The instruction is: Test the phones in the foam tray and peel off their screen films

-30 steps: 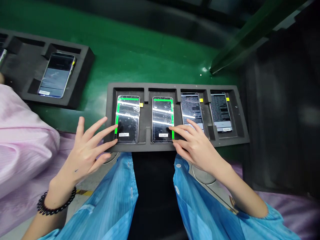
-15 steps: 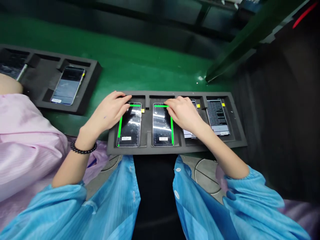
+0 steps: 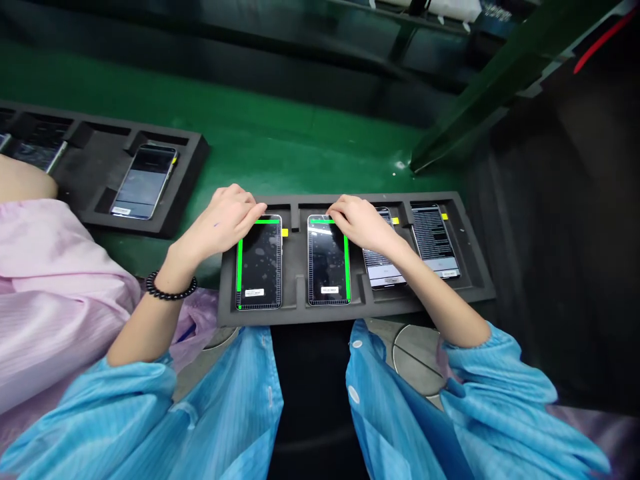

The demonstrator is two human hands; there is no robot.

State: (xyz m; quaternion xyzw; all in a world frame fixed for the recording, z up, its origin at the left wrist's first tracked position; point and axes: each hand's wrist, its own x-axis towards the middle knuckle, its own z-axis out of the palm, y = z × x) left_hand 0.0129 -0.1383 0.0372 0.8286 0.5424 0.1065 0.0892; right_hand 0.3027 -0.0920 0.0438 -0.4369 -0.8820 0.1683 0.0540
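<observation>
On black foam tray (image 3: 471, 257): L hand (image 3: 226, 219), R hand (image 3: 361, 223) half-curled, can't tell hold; 2 flat black phones (image 3: 260, 260) (image 3: 329, 260) already part-edged green, prob. midway.

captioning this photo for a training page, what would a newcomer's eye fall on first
Probably the bright green bars on the screens of the first phone and second phone from the left in the near dark tray. Next come the left hand, with a black bracelet at its wrist, and right hand, bent near those phones' top outer corners.
</observation>
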